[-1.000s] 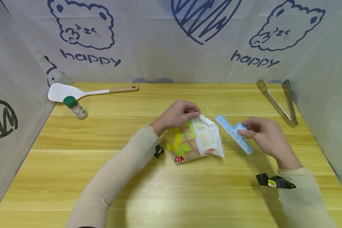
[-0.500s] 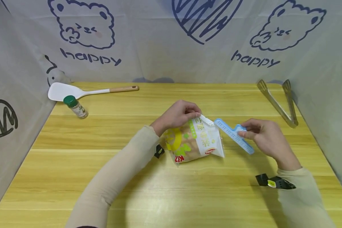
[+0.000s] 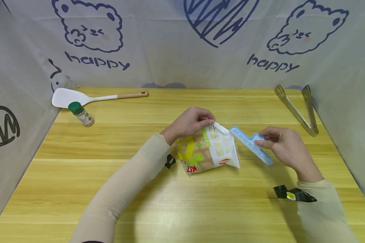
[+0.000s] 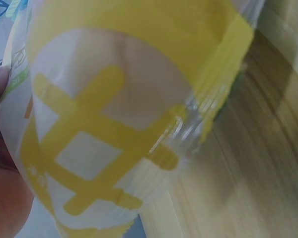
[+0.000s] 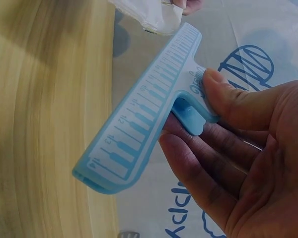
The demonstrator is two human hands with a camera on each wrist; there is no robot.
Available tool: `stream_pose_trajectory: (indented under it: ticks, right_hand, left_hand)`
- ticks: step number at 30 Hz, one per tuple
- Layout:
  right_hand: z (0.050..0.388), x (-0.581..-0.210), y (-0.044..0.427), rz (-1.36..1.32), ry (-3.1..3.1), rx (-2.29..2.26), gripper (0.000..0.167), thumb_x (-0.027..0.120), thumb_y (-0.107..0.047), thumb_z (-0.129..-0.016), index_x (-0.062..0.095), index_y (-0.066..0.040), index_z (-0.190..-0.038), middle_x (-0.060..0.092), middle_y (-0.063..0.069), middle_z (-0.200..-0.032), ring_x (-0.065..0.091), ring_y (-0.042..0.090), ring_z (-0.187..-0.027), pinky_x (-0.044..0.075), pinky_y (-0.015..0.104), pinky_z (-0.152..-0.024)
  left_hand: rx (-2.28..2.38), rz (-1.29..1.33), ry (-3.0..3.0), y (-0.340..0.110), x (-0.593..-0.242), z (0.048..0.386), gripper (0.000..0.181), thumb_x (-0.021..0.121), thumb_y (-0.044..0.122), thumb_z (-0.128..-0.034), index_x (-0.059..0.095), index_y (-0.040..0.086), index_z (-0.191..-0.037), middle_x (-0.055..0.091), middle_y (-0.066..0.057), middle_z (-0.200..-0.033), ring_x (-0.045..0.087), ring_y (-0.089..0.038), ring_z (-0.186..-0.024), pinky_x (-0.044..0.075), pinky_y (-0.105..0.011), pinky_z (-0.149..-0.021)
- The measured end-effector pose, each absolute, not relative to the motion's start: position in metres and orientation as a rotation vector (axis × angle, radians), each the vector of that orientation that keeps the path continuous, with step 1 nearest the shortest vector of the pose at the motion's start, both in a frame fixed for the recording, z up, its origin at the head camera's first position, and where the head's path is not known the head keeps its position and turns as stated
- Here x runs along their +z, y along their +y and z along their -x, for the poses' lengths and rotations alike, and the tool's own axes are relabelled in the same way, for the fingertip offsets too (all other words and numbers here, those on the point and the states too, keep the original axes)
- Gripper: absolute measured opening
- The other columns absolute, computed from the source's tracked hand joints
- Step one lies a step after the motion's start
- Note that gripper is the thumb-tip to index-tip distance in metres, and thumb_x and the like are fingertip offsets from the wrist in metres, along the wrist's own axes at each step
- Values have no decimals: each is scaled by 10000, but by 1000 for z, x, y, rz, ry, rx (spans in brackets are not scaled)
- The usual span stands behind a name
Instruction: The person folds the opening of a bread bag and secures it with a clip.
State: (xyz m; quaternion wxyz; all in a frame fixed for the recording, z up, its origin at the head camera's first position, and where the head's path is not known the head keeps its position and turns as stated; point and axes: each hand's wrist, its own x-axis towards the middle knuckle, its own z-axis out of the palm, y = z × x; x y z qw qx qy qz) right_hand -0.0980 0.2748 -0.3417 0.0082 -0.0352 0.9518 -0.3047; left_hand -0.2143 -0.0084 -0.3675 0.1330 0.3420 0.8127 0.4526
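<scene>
My left hand (image 3: 191, 123) pinches the top edge of a printed plastic food bag (image 3: 208, 150), which has white, yellow and green markings and something tan inside. In the left wrist view the bag (image 4: 114, 114) fills most of the picture and only part of the hand shows at the left edge. My right hand (image 3: 281, 145) holds a light blue bag clip (image 3: 250, 145) by its handle, thumb on one side and fingers on the other. The clip's far end is at the bag's upper right edge; whether they touch I cannot tell. In the right wrist view the clip's bar (image 5: 139, 114) carries ruler-like numbers.
A white spatula (image 3: 70, 98) with a wooden handle lies at the back left, beside a green-capped seasoning jar (image 3: 82, 114). Metal tongs (image 3: 298, 113) lie spread at the back right. Cloth walls (image 3: 170, 50) with drawings enclose the wooden table (image 3: 216, 209).
The clip's far end has dipped slightly and turned toward the bag's upper right edge. My left hand and the bag have stayed in nearly the same place.
</scene>
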Motion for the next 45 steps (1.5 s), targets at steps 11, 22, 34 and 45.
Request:
stream_pose_trajectory:
  ticks: [11, 22, 34, 45]
  right_hand:
    - [98, -342, 276, 101, 2961, -956, 272, 731, -260, -913, 717, -22, -1043, 712, 92, -909, 616, 225, -760, 456, 362, -626]
    - [100, -343, 277, 84, 2942, -970, 272, 729, -265, -914, 715, -22, -1034, 712, 72, -882, 623, 227, -747, 451, 334, -602]
    - [102, -344, 275, 89, 2933, -996, 266, 741, -248, -903, 716, -17, -1033, 710, 70, -878, 616, 215, -739, 443, 325, -596]
    - [104, -345, 273, 132, 2952, -969, 242, 750, -245, -897, 721, -27, -998, 695, 68, -870, 603, 216, -734, 448, 348, -609]
  left_hand:
    - [1315, -990, 2356, -8, -368, 215, 147, 622, 137, -986, 726, 49, -1045, 709, 2, -924, 630, -110, -807, 489, -237, -770]
    - [1318, -1000, 2351, -4, -369, 215, 145, 624, 136, -985, 723, 48, -1045, 708, 4, -920, 630, -109, -801, 490, -234, -764]
    - [1286, -981, 2397, -1, -366, 214, 142, 625, 136, -984, 724, 46, -1031, 693, 22, -852, 596, -110, -754, 467, -230, -761]
    - [1281, -986, 2407, 0, -366, 212, 148, 610, 139, -993, 722, 52, -1038, 682, 22, -828, 560, -114, -716, 455, -229, -737]
